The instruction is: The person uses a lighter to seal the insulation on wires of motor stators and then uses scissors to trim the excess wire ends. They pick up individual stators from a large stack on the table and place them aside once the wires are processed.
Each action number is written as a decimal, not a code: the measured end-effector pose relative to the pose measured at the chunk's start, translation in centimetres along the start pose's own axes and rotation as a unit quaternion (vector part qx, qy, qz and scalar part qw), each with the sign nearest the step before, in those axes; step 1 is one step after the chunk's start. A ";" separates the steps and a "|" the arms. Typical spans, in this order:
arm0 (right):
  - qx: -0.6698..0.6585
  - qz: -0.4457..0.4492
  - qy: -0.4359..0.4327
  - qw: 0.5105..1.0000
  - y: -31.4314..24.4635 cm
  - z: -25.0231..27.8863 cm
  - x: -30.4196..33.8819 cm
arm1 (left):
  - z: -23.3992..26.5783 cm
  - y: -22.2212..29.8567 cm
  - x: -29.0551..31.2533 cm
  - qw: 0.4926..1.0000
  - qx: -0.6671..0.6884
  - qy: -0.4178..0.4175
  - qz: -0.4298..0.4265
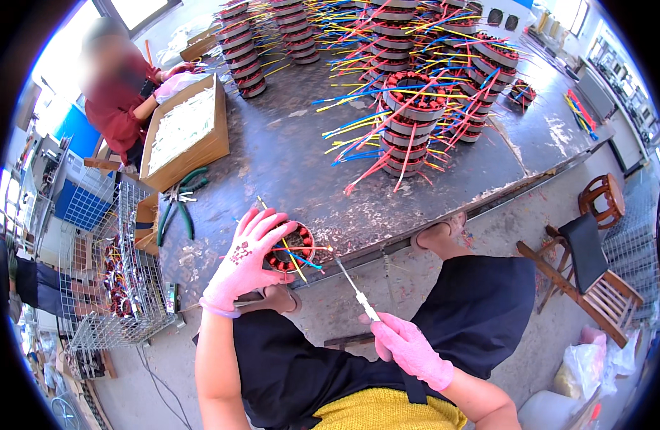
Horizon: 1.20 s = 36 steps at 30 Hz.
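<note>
Wire basket at left holds red wire parts; farther right, a cardboard box holds white pieces. The left hand clasps a wound ring at the desk's near edge; the right hand is wrapped round a white-handled tool.

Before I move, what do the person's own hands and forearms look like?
Both wear pink gloves. The left hand has a dark patterned marking on the back of its glove and a lilac cuff; the right hand shows no such marking. The forearms show no sleeves or cables.
</note>
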State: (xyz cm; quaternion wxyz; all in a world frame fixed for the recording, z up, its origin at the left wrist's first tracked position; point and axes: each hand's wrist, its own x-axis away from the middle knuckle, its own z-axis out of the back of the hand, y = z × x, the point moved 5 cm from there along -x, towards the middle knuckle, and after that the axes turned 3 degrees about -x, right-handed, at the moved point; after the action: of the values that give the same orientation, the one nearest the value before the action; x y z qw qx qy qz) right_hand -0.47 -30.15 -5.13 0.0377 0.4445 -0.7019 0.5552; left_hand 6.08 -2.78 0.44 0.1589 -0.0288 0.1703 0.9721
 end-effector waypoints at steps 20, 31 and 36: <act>0.003 0.012 -0.008 1.000 0.3 0.3 -0.1 | -0.1 -0.1 0.0 1.000 -0.005 -0.007 -0.002; 0.056 0.014 -0.008 0.998 -0.1 0.3 0.0 | -0.2 -0.1 -0.1 1.000 -0.013 -0.013 -0.005; 0.029 0.015 0.013 0.999 -0.4 0.0 0.2 | -0.1 0.0 -0.1 1.000 -0.015 -0.013 -0.005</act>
State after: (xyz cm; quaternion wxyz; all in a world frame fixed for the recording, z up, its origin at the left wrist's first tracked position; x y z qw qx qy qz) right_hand -0.27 -30.30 -4.70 0.0250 0.4275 -0.6915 0.5817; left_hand 6.16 -2.83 0.30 0.1656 -0.0199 0.1534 0.9740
